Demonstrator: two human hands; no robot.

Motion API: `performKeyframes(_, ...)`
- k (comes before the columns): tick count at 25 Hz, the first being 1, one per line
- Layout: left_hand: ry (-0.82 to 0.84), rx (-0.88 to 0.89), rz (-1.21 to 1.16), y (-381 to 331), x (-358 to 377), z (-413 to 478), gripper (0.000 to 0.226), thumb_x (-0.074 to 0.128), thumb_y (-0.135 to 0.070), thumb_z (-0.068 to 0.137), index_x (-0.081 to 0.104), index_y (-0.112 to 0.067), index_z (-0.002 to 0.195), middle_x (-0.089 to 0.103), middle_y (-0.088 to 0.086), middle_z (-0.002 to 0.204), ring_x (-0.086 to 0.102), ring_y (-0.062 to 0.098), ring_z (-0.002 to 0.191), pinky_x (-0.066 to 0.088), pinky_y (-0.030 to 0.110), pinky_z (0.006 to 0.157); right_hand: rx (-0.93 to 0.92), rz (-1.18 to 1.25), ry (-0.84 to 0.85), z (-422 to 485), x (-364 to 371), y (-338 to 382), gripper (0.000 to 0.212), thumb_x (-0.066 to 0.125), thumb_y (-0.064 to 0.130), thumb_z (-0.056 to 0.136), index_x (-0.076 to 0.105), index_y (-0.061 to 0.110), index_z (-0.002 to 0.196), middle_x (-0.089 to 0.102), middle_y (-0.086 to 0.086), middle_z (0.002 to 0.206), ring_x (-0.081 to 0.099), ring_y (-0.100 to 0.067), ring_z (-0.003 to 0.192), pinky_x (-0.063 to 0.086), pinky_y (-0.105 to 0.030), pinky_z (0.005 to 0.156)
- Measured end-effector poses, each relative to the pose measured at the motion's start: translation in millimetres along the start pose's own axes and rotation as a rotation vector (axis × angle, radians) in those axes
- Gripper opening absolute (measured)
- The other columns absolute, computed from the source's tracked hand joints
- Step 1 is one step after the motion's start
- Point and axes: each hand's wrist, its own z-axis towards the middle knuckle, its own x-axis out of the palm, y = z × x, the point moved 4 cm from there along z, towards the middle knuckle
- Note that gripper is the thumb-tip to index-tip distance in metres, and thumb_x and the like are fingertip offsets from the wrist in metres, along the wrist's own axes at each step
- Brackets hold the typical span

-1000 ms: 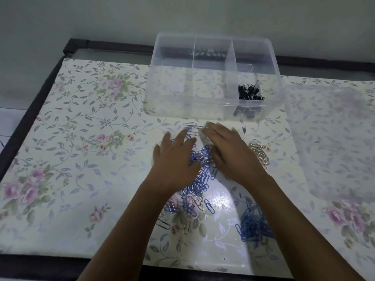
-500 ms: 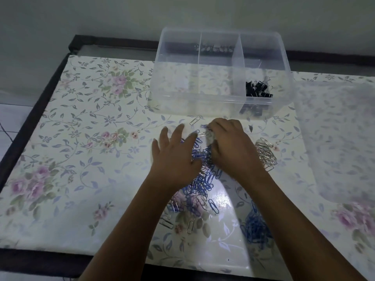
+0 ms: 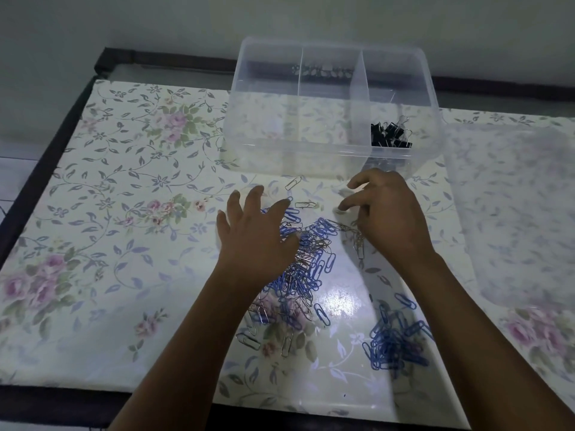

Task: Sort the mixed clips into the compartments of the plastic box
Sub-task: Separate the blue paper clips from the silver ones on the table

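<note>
Nearest to the person, on the flowered tabletop [image 3: 124,188], a separate heap of blue paper clips [image 3: 393,345] lies at the right. A few loose silver clips [image 3: 249,340] lie at the near end of the mixed pile [image 3: 306,269]. This pile, blue and silver together, runs up between the two hands.

The left hand [image 3: 253,241] lies over the pile's left side with the fingers spread and straight, gripping nothing. The right hand [image 3: 390,213] is curled above a string of silver clips [image 3: 357,241]. I cannot tell whether it pinches them or only rakes them, because its thumb side is hidden.

The main risk, I think, is here. The clips look hooked into each other, so a pull on the silver ones may drag blue ones along. A wide sweep to the near right could also push mixed clips into the blue heap and undo that sorting. The tabletop looks glossy, so clips may slide further than intended.

Further away, two single silver clips [image 3: 294,182] lie just in front of the clear plastic box [image 3: 280,154] and may be overlooked. In the box, black binder clips [image 3: 390,136] sit in the right compartment. The dividers are transparent and hard to see, so a handful could fall into the wrong compartment. The translucent lid [image 3: 513,213] lies at the far right, and stray clips could slip under it.
</note>
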Motion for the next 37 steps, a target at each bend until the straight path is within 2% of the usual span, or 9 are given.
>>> performKeyframes(4,0.022,0.048,-0.029,-2,3,0,0.055,0.051,-0.039,0.088,0.032,-0.037,0.139,0.003,0.000,0.156,-0.008,0.030,0.143,0.000,0.051,0.114,-0.009,-0.007,0.109,-3,7,-6,0.032,0.055,-0.012,0.071,0.076,0.010,0.080,0.067,-0.009,0.086,0.055,-0.032,0.083,0.036,-0.028,0.065)
performKeyframes(8,0.093,0.135,-0.025,-6,8,0,0.057,0.052,-0.046,0.085,0.031,-0.043,0.138,-0.001,-0.003,0.156,-0.012,0.028,0.143,-0.003,0.051,0.114,0.046,0.027,0.135,-3,2,-12,0.019,0.068,0.009,0.075,0.074,0.014,0.092,0.064,-0.006,0.087,0.055,-0.021,0.079,0.041,-0.029,0.067)
performKeyframes(12,0.095,0.188,-0.017,-9,12,-3,0.060,0.049,-0.051,0.086,0.025,-0.043,0.140,-0.004,-0.005,0.156,-0.017,0.026,0.142,-0.009,0.051,0.113,0.112,0.198,0.298,-4,5,-12,0.039,0.079,0.026,0.070,0.068,0.023,0.108,0.055,0.000,0.089,0.043,0.005,0.066,0.036,-0.022,0.060)
performKeyframes(17,0.033,0.113,-0.038,-4,7,0,0.043,0.053,-0.044,0.086,0.047,-0.039,0.128,0.008,-0.001,0.155,-0.011,0.027,0.143,-0.006,0.051,0.113,0.141,0.017,0.120,-3,3,-23,0.024,0.067,0.013,0.083,0.068,0.018,0.106,0.056,-0.003,0.087,0.054,-0.017,0.074,0.036,-0.025,0.065)
performKeyframes(21,-0.185,0.111,-0.228,1,-2,6,0.028,0.053,-0.039,0.078,0.068,-0.026,0.096,0.040,0.006,0.142,0.017,0.032,0.140,0.012,0.048,0.114,-0.108,-0.010,0.131,-5,17,-1,0.025,0.058,0.006,0.082,0.071,0.017,0.101,0.061,-0.009,0.089,0.055,-0.026,0.080,0.039,-0.030,0.066)
performKeyframes(26,-0.047,0.050,-0.112,1,2,3,0.044,0.056,-0.036,0.084,0.050,-0.031,0.127,0.023,0.001,0.150,0.003,0.028,0.142,0.005,0.048,0.115,-0.103,-0.130,0.032,-5,11,-2,0.029,0.049,0.008,0.072,0.074,0.009,0.088,0.063,-0.012,0.084,0.056,-0.034,0.073,0.036,-0.036,0.067)
performKeyframes(29,-0.133,0.070,-0.156,1,-4,2,0.037,0.057,-0.035,0.082,0.059,-0.025,0.118,0.032,0.004,0.146,0.013,0.027,0.140,0.014,0.043,0.114,-0.065,-0.138,0.005,-4,10,2,0.037,0.046,0.008,0.071,0.070,0.007,0.100,0.063,-0.015,0.098,0.056,-0.035,0.084,0.043,-0.041,0.071)
performKeyframes(33,-0.179,-0.001,-0.067,6,-13,-3,0.035,0.055,-0.030,0.084,0.058,-0.019,0.117,0.038,0.004,0.139,0.028,0.024,0.132,0.028,0.038,0.104,-0.186,-0.081,0.210,0,31,29,0.051,0.047,0.010,0.068,0.061,0.008,0.117,0.060,-0.010,0.123,0.056,-0.035,0.102,0.043,-0.045,0.077)
performKeyframes(37,-0.014,0.070,-0.033,-3,-9,-9,0.044,0.056,-0.032,0.084,0.050,-0.020,0.126,0.027,0.005,0.146,0.029,0.026,0.132,0.032,0.040,0.103,-0.203,-0.155,0.369,2,41,45,0.066,0.058,-0.001,0.077,0.040,0.018,0.138,0.027,0.003,0.151,0.032,-0.028,0.128,0.027,-0.040,0.093)
